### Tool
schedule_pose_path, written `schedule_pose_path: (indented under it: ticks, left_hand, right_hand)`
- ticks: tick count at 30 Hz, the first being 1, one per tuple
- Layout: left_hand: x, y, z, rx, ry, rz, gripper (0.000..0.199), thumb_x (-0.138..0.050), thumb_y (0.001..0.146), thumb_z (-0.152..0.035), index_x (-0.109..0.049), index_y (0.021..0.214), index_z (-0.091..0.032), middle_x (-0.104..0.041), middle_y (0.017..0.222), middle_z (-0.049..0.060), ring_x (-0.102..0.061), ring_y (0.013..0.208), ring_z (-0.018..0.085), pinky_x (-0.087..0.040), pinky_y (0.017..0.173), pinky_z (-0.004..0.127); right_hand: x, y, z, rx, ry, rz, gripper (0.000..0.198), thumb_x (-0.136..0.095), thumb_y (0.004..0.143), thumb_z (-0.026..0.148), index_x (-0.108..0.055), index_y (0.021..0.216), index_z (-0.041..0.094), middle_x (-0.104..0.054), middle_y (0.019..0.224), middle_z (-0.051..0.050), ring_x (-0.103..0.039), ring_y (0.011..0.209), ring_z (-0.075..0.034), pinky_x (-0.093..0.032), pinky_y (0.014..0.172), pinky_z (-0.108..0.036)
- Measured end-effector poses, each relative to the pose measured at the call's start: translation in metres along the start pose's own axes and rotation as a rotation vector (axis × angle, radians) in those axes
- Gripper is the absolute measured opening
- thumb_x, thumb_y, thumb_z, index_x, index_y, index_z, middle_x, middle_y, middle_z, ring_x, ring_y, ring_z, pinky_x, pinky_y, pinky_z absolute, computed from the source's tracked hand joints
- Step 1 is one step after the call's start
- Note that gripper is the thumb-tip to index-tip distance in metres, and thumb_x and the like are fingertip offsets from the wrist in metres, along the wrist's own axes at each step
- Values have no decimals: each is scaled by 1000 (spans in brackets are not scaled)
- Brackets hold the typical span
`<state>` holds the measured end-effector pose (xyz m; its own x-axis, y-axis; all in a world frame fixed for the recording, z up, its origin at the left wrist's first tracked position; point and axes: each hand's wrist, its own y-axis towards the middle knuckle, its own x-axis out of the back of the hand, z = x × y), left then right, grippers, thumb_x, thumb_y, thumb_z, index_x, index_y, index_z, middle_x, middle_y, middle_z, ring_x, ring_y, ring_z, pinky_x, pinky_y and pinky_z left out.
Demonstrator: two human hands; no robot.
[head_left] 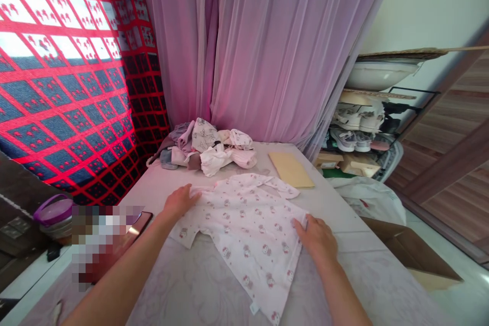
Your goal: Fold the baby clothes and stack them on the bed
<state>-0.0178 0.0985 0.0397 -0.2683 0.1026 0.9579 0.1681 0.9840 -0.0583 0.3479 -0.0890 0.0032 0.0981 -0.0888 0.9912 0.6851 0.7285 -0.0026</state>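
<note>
Shirt (248,221) spread flat; left hand (179,202) pinches shirt's shoulder end, right hand (318,238) its hem; fingers nearly closed, likely for tension.

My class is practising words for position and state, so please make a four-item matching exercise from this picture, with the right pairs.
Things
1. printed garment
2. pile of clothes
3. yellow sheet
4. cardboard box

Places and states
A. open, beyond the right edge of the covered surface
B. spread out between the left hand and the right hand
C. lying flat, plain, unprinted
D. heaped in front of the purple curtain

Pairs: 1-B, 2-D, 3-C, 4-A
</note>
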Motion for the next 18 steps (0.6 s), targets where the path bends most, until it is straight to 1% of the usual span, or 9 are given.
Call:
schedule_pose_path:
  ticks: [1,2,4,6,9,12,14,15,18]
  left_hand:
    - [-1,5,-2,17,19,39,59,-44,83,-57,-55,127,-19,-60,128,15,-58,113,32,-46,87,38]
    - [-3,8,-3,15,27,52,59,-42,83,-58,-56,125,-20,-60,127,15,-59,112,32,-46,87,38]
    - [-5,13,-7,-34,25,15,56,-39,85,-57,-58,123,-21,-59,129,14,-58,113,31,-45,89,38]
    - [-7,18,-16,-91,12,-31,52,-39,86,-53,-58,123,-22,-57,132,12,-56,116,30,-43,93,38]
    - [-10,32,-41,-166,-26,-34,47,-42,87,-50,-59,122,-23,-58,132,10,-54,118,27,-41,97,35]
    - [-18,55,-71,-184,-54,1,43,-45,87,-47,-59,121,-24,-60,131,8,-55,118,26,-41,96,33]
    - [-24,71,-88,-156,-65,36,42,-50,83,-47,-62,115,-23,-64,124,10,-58,112,28,-45,89,34]
    - [-27,78,-95,-142,-70,55,40,-55,79,-48,-64,109,-22,-66,118,10,-60,108,29,-46,86,34]
    - [-28,88,-106,-136,-92,127,27,-68,65,-40,-66,86,-22,-71,94,7,-64,93,28,-48,76,33]
  right_hand:
    - [-2,-3,-2,10,-27,-6,61,-39,86,58,-56,126,14,-58,120,-17,-56,108,-30,-47,85,-40]
    - [-3,-5,-2,27,-48,-15,60,-40,87,57,-55,127,15,-57,121,-17,-55,109,-30,-46,86,-40]
    - [-3,-4,1,53,-68,-24,57,-40,88,54,-53,129,17,-56,125,-14,-54,111,-29,-45,88,-39]
    - [-2,0,4,55,-69,-20,57,-41,88,53,-50,132,19,-54,128,-13,-52,114,-29,-44,89,-39]
    - [-1,7,7,25,-70,-12,62,-42,87,54,-45,136,15,-54,128,-15,-51,115,-30,-44,89,-41]
    - [0,16,3,7,-94,-10,58,-41,88,51,-47,134,16,-56,126,-15,-52,115,-30,-44,87,-41]
    - [4,24,-2,-8,-79,24,50,-41,88,50,-53,127,21,-59,122,-13,-55,111,-28,-45,83,-39]
    - [6,28,-5,-11,-57,61,45,-42,88,49,-57,121,23,-62,117,-11,-58,107,-27,-45,80,-37]
    - [14,40,-10,17,5,191,26,-44,87,44,-63,95,28,-69,97,-4,-64,89,-22,-43,68,-31]
